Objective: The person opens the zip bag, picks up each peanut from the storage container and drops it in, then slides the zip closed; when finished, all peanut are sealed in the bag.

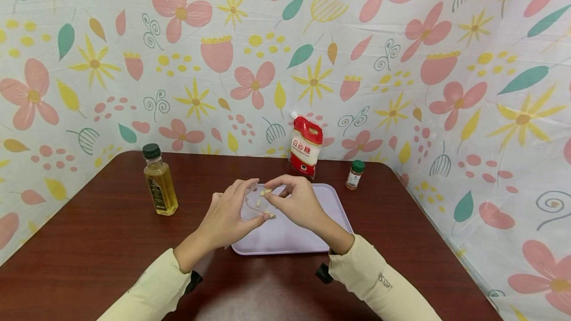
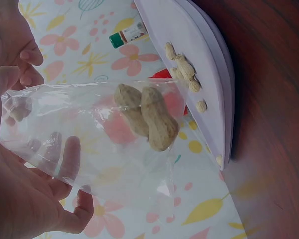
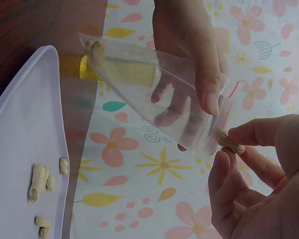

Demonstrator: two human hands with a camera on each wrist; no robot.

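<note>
My left hand (image 1: 227,217) grips a clear zip bag (image 2: 84,129) near its mouth, thumb on one side and fingers on the other. Two peanuts (image 2: 158,117) lie at the bottom end of the bag in the left wrist view. Between thumb and fingertips, my right hand (image 1: 300,204) pinches another peanut (image 3: 231,143), right at the bag's zip edge. Both hands are raised over the lilac tray (image 1: 290,241). Several loose peanuts (image 3: 39,180) rest on that tray, partly hidden by the hands in the head view.
On the dark wooden table (image 1: 111,261), an oil bottle (image 1: 161,187) with a green-black cap stands at the left. Behind the tray is a red and white sugar pouch (image 1: 305,147). A small green-capped spice jar (image 1: 354,176) stands at the back right. A flowered curtain (image 1: 267,63) surrounds the table.
</note>
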